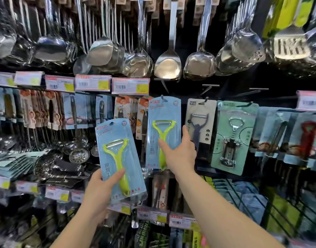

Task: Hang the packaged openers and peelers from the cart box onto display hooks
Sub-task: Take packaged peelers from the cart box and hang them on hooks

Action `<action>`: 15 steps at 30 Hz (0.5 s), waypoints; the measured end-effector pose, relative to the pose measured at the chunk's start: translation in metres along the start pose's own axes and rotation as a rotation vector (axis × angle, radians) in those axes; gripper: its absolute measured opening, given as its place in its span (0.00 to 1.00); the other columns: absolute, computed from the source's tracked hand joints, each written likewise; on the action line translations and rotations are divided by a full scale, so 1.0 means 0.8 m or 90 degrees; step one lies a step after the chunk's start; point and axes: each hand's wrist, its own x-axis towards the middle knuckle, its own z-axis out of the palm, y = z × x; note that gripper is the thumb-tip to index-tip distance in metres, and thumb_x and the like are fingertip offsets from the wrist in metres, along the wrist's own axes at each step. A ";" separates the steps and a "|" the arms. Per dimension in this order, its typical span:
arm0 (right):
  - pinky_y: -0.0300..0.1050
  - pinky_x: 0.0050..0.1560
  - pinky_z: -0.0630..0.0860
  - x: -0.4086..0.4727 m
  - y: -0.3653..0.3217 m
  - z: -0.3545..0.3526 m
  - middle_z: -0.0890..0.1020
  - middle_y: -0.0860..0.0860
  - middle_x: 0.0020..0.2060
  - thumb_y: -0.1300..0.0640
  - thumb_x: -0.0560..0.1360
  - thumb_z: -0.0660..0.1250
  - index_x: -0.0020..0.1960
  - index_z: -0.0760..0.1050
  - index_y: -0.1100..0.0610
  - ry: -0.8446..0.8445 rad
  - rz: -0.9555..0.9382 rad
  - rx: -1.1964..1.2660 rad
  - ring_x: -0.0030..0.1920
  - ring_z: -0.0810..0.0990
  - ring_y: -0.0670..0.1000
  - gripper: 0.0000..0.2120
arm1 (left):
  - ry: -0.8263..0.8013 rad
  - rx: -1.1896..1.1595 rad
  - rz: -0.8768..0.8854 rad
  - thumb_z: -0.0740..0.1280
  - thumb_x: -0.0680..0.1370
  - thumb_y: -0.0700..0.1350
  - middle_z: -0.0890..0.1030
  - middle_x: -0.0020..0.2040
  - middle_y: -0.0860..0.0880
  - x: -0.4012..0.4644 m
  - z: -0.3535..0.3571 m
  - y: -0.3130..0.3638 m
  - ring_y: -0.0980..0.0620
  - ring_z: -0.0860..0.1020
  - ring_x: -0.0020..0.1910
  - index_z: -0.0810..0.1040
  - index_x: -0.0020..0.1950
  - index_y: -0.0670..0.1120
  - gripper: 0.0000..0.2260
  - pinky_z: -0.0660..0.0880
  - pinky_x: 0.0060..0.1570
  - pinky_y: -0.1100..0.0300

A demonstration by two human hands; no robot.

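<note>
Two green peelers at the hooks

Left hand (101, 187) grips a tilted peeler pack (120, 158) by its lower end — clear of the rack. Right hand (178, 154) pinches the hung pack (163, 133) on its hook (164, 99), beside a grey peeler (200, 129) and corkscrew (232, 138).

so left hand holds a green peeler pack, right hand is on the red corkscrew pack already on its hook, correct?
Not quite. The head view shows the left hand holding a green peeler pack, but the right hand is on a second green peeler pack hanging on its hook, thumb on its front. It is not touching a red corkscrew pack; the red-handled item hangs far to the right, untouched.
</note>
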 end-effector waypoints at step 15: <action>0.55 0.64 0.75 -0.067 0.018 -0.008 0.72 0.39 0.68 0.37 0.71 0.65 0.64 0.57 0.21 -0.086 -0.116 0.190 0.67 0.73 0.44 0.27 | -0.147 0.061 0.153 0.74 0.74 0.41 0.87 0.48 0.50 0.006 0.094 0.043 0.49 0.86 0.45 0.77 0.57 0.49 0.14 0.81 0.37 0.60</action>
